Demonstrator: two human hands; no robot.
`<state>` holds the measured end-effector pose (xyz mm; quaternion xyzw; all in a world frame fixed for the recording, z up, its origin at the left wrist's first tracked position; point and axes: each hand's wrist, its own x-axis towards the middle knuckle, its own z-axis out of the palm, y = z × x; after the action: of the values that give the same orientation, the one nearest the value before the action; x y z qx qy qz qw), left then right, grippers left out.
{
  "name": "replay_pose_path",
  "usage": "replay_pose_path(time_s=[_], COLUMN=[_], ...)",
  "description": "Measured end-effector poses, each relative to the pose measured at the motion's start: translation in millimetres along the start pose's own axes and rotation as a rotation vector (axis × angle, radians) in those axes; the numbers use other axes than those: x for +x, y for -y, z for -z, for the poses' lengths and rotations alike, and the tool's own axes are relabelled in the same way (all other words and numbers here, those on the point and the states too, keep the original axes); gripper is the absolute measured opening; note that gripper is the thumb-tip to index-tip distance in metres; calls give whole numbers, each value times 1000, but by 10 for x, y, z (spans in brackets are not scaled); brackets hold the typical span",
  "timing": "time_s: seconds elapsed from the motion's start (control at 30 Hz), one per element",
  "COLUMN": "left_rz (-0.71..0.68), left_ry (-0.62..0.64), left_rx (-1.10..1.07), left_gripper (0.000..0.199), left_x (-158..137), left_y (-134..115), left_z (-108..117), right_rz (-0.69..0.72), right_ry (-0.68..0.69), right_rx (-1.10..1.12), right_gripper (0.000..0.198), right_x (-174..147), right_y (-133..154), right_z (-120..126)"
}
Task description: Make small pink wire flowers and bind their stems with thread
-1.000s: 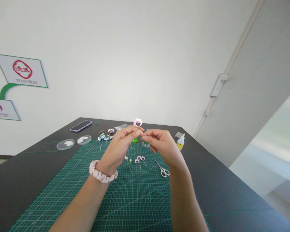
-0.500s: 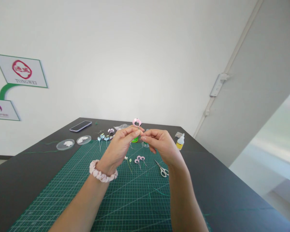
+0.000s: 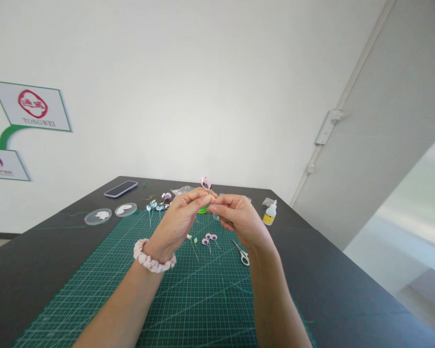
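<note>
Plainly, all turns on how the pink petal loop [image 3: 205, 182] sits over the two hands: from the meeting point of the fingertips it stands at 12 o'clock, leaning a little toward 11, its thin stem [image 3: 209, 191] running down into the fingers. That stem is the long axis, close to upright, so it crosses the line along which the hands face each other.

The left hand [image 3: 186, 205] is nearer the petal. Its grip is closed, thumb against forefinger, with the stem pinched just under the loop. The right hand [image 3: 241, 217] comes in from about 4 o'clock; its grip is also drawn together, apparently on the stem a touch lower, though the fingers hide exactly how much it has hold of. The two sets of fingertips touch or very nearly so; I cannot tell which.

Both hands are raised over the green cutting mat [image 3: 203, 290] on the black desk [image 3: 333, 270]. Taken from the fingertips, small lilac-pink petals [image 3: 213, 237] lie at 6 o'clock, white-handled scissors [image 3: 244, 258] between 4 and 5, partly behind the right wrist, and a glue bottle [image 3: 270, 212] a little past 3.
</note>
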<state>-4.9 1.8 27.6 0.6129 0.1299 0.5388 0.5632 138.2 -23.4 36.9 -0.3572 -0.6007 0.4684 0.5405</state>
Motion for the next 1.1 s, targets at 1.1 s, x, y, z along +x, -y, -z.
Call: replay_pose_path(time_s=[1.1], left_rz=[-25], left_ry=[-248], left_rx=[158], left_gripper=[11], left_x=[-2], left_y=[-34], left_z=[-42], right_rz=[156], right_ry=[-181], right_rx=[-382], right_gripper=[20], right_x=[-33], right_y=[11], right_z=[-116])
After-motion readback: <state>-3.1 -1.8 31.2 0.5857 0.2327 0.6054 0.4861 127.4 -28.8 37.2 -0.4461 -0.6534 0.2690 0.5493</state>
